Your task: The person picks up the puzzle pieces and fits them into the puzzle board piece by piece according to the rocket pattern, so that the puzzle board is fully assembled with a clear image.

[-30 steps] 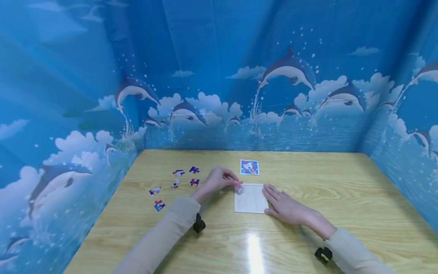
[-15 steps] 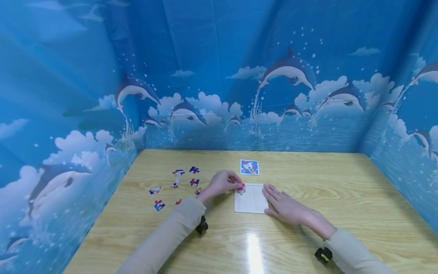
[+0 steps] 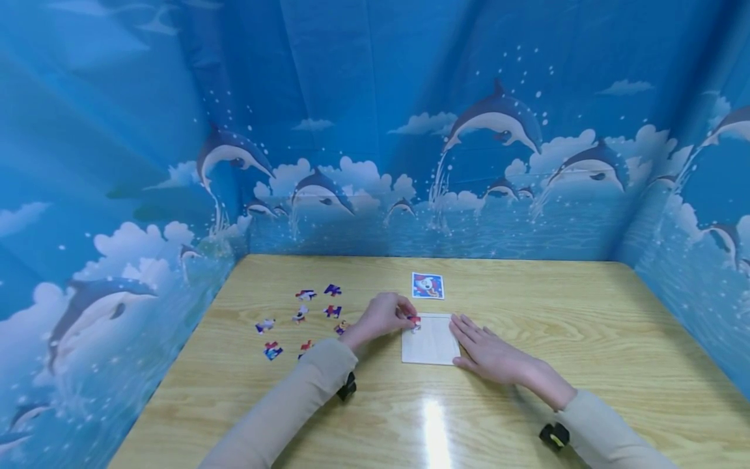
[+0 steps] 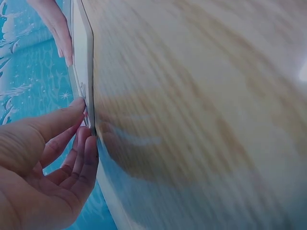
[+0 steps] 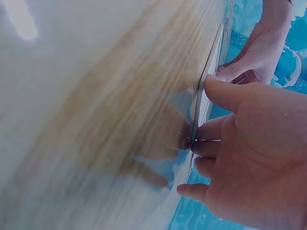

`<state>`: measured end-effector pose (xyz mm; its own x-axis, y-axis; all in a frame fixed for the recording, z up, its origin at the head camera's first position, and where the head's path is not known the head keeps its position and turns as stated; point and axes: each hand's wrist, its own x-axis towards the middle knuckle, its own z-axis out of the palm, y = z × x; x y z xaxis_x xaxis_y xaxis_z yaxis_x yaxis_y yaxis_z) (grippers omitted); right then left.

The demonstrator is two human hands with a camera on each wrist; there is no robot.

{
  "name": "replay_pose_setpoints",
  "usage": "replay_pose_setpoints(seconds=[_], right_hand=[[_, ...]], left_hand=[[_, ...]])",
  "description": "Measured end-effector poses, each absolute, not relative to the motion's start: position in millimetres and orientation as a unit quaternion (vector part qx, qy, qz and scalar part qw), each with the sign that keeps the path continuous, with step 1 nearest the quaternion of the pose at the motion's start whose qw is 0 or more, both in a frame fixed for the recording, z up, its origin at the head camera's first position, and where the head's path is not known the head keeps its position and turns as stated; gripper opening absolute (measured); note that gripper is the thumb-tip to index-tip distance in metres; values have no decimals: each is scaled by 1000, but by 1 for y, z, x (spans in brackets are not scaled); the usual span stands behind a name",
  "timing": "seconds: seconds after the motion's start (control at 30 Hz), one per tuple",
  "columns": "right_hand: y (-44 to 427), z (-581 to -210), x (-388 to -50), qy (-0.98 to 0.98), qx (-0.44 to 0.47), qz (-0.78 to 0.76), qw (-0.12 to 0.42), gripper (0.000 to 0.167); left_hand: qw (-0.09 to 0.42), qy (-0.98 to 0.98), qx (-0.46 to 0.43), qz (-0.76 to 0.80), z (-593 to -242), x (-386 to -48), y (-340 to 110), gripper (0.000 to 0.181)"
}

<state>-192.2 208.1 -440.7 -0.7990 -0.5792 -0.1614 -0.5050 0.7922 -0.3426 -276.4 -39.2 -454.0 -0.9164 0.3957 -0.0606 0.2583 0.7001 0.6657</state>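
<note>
A square, pale puzzle tray [image 3: 430, 346] with a low rim lies flat on the table. At its far left corner my left hand [image 3: 382, 316] pinches a red and white jigsaw piece [image 3: 416, 322] between thumb and fingers, and the piece lies over the tray's surface. In the left wrist view the thumb and fingertips of the left hand [image 4: 50, 155] meet at the tray's edge and mostly hide the piece. My right hand [image 3: 489, 353] rests with outstretched fingers along the right edge of the tray, thumb near its lower corner.
Several loose jigsaw pieces [image 3: 333, 311] lie scattered on the left of the wooden table [image 3: 562, 306]; one [image 3: 306, 346] is partly behind the left sleeve. Beyond the tray lies a small picture card [image 3: 428, 285]. A blue dolphin-print curtain [image 3: 375, 130] encloses the table's back and sides.
My left hand has shifted slightly right and nearer with the jigsaw piece, bringing it further onto the tray. Two loose pieces have come into view beside the left forearm. The right hand stays put.
</note>
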Motion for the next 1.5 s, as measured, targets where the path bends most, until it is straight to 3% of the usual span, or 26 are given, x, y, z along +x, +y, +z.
replay_pose_setpoints(seconds=[0.37, 0.77, 1.5], right_hand=[[208, -441, -192, 937, -292, -142, 128, 69], [208, -441, -193, 938, -291, -137, 131, 69], [208, -440, -193, 937, -294, -135, 127, 67]], left_hand=[[81, 918, 154, 357, -451, -277, -45, 7], [58, 893, 134, 425, -437, -286, -72, 22], [-17, 906, 89, 413, -426, -296, -188, 39]])
